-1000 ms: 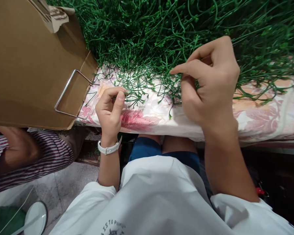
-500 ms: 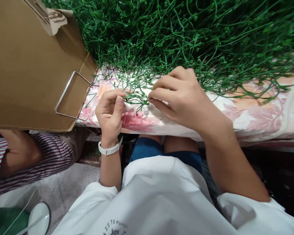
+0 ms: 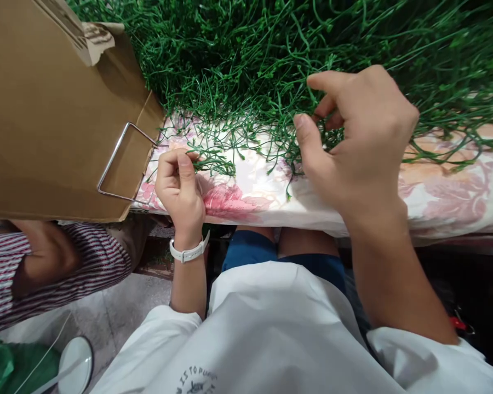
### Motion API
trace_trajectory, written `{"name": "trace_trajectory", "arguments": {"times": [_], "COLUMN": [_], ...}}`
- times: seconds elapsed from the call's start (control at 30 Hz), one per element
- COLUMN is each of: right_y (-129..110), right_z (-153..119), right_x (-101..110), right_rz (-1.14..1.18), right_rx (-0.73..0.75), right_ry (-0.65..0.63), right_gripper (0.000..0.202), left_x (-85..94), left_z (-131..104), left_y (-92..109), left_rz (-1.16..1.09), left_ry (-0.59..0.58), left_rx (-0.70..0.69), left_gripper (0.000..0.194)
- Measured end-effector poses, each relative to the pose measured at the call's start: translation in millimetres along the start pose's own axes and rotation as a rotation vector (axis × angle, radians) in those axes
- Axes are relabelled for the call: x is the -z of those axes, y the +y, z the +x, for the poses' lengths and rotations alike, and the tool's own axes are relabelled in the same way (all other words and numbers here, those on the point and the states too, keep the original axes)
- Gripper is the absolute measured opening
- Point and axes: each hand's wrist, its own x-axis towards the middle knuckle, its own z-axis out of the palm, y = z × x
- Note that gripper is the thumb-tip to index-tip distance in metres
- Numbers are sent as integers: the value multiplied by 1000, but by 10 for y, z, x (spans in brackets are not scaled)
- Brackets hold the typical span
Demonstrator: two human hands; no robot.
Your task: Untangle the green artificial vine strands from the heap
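Between the thumb and fingers of my left hand (image 3: 179,189) is a small bunch of green plastic stems (image 3: 216,162), their tips pointing right over the flowered cloth (image 3: 246,205). My right hand (image 3: 357,131) hovers at the near edge of a big heap of green plastic stems (image 3: 246,49). Its thumb and index finger are spread apart, with nothing visible between them; the other fingers are curled and partly hidden. Loose stems lie on the cloth between my two hands.
A cardboard box (image 3: 57,120) with a bent metal wire loop (image 3: 123,161) stands at the left. Below it are another person's arm (image 3: 45,251) and striped clothing. A round white disc (image 3: 76,364) and green plastic (image 3: 0,361) are on the floor at lower left.
My right hand has moved away from the bunch, right and up to the heap, with thumb and index finger spreading. My left hand keeps its pinch on the stems and has barely moved.
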Motion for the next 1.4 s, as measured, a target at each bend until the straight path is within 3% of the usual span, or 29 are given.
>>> {"name": "trace_trajectory", "arguments": {"times": [0.1,0.23,0.33,0.4,0.5,0.73,0.93,1.17,1.33,1.4], "right_y": [21,16,-26,-55,-68,-61,-79,-55,-40,-44], "right_z": [-22,-52,-52,-40,-17,-13,-6,-8,-9,-11], "right_x": [-36,-60,-83,-101,-113,-103,-64,-96,-100,-87], "right_rz": [-20,116,177,162,145,80,131,158,145,144], "right_rx": [22,254,419,455,435,401,374,330,203,167], "right_ry": [-19,20,-137,-245,-295,-215,-274,-168,-146,-121], "right_gripper": [47,33,31,30,26,32,34,48,49,46], "left_x": [-4,-26,-14,3,7,-103,-95,-67,-49,-8], "left_z": [-22,-33,-40,-48,-55,-8,17,-24,-27,-27], "left_y": [12,61,106,124,125,86,64,74,98,106], "left_rz": [-48,-64,-76,-71,-96,-174,-176,-73,-95,-146], "left_ry": [39,-15,-102,-171,-197,37,151,128,100,26], "left_rx": [-61,-84,-85,-56,-21,-47,-111,-26,-68,-107], "left_gripper": [28,22,19,18,21,29,30,37,45,41]}}
